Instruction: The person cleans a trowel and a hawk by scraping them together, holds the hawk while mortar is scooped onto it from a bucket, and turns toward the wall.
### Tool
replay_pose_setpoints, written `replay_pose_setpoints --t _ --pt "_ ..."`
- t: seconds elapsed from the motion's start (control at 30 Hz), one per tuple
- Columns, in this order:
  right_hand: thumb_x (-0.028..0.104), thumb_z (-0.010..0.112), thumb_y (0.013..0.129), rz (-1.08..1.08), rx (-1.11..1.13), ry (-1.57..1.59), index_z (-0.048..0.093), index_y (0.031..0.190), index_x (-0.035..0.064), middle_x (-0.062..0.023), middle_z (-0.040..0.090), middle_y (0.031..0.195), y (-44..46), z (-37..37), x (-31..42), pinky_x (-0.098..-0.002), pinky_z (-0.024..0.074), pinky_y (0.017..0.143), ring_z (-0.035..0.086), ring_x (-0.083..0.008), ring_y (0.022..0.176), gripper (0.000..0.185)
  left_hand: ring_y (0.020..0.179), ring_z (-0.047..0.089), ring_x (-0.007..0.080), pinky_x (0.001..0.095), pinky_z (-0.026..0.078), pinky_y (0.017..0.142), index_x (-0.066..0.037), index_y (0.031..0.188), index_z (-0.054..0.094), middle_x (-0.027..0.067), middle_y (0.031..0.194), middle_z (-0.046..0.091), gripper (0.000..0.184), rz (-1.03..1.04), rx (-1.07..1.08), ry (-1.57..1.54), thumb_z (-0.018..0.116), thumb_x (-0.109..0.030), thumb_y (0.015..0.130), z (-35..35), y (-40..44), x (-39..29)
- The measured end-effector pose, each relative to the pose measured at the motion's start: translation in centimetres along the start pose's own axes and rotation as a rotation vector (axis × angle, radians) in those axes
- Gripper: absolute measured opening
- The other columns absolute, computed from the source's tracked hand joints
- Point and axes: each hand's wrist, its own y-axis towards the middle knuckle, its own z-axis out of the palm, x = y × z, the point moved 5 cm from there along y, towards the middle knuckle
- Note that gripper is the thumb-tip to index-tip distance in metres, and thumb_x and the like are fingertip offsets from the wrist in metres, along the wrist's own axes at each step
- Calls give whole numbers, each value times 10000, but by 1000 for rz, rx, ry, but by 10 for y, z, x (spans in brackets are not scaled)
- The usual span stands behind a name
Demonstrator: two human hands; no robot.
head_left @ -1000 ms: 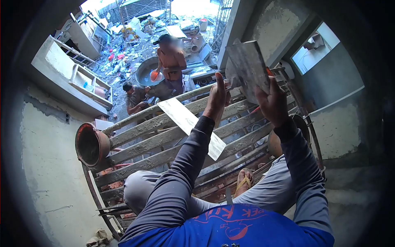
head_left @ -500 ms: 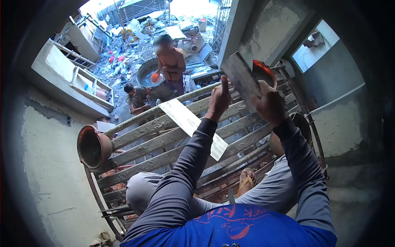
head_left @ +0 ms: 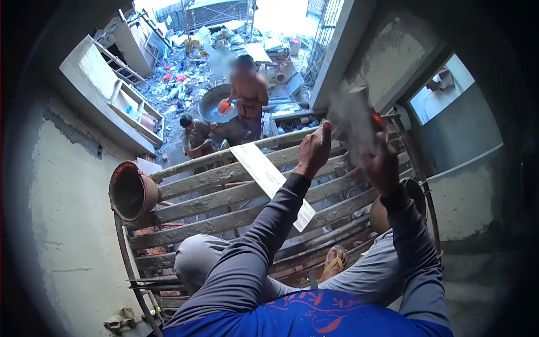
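Note:
My right hand (head_left: 382,171) is closed around a long flat grey tool (head_left: 353,126), like a plasterer's float, blurred by motion and tilted up away from me. Left of it, my left hand (head_left: 314,149) has its thumb raised and its fingers curled; whatever they hold is hidden. A pale rectangular strip (head_left: 269,177), like a tile or panel, lies slantwise across the slatted scaffold platform (head_left: 196,213), just left of my left forearm. Behind the tool shows the orange rim of a bucket (head_left: 379,122), mostly covered.
A mortar-stained bucket (head_left: 133,191) hangs at the platform's left end; another bucket (head_left: 384,213) is by my right forearm. Below, one person (head_left: 247,92) stands with an orange container by a round tub (head_left: 210,104); another person (head_left: 196,137) crouches. Gaps separate the slats. Rubble covers the ground.
My view has shifted, so the surroundings sit slightly lower and to the right. The flat tool has swung more upright and blurred. Both hands stay close together.

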Motion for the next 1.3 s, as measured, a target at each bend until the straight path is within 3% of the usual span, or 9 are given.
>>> replay_pose_setpoints --t 0.07,0.33,0.47,0.57,0.73,0.83,0.97,1.2,1.3 --pt "143 615 826 -27 173 -71 563 1019 -39 -273 646 878 -5 17 -14 -481 522 746 645 -451 884 271 998 599 485 530 464 812 -34 1094 641 295 990 647 790 22 34 25 125 -624 991 0 1 2" --pt "129 642 826 -12 -54 40 582 1030 -4 -243 645 852 -6 -5 -4 -465 520 715 648 -445 836 252 1115 565 479 515 452 926 -58 1330 515 273 1185 619 765 28 -30 -103 129 -626 992 6 3 7" --pt "138 641 826 1 162 -68 574 1006 -29 -260 624 814 -8 5 -4 -480 518 684 631 -469 805 255 1170 540 477 491 442 974 -34 1399 433 287 1283 566 804 57 -57 -155 115 -645 984 18 9 22" --pt "134 638 822 59 -12 62 571 980 -28 -263 621 807 -4 -9 0 -457 521 671 636 -463 810 236 1133 558 481 485 465 919 -28 1372 449 303 1226 585 756 84 -7 -299 165 -622 1001 16 7 18" --pt "136 646 826 8 79 -114 591 1033 -23 -234 673 874 -10 -6 -8 -425 539 693 688 -401 839 267 564 599 213 364 482 545 -40 1345 470 146 743 620 716 -31 102 -582 223 -623 1008 14 7 7" --pt "136 655 822 2 165 -103 595 1071 -22 -223 681 885 -12 1 -10 -428 539 689 697 -382 840 301 395 339 54 239 268 371 -63 1436 391 -37 529 369 731 -64 88 -807 275 -636 997 14 -2 -2" --pt "154 672 812 71 -57 157 594 1068 -44 -251 655 852 -7 -19 -6 -440 530 686 678 -410 826 332 396 347 60 237 274 373 -80 1457 351 -33 538 381 740 -100 70 -794 269 -648 991 13 -2 -3" --pt "176 658 828 32 159 -59 589 1092 -53 -284 640 851 -11 -4 -13 -450 521 705 658 -448 839 356 440 379 68 248 308 393 -97 1478 312 -12 592 409 772 -115 104 -781 286 -679 972 14 -4 -5" --pt "161 662 814 82 -41 112 589 1079 -26 -284 635 848 -8 -15 -4 -452 523 709 649 -458 843 332 504 423 74 258 341 412 -86 1458 335 18 674 467 805 -141 150 -779 297 -711 951 18 -3 4"
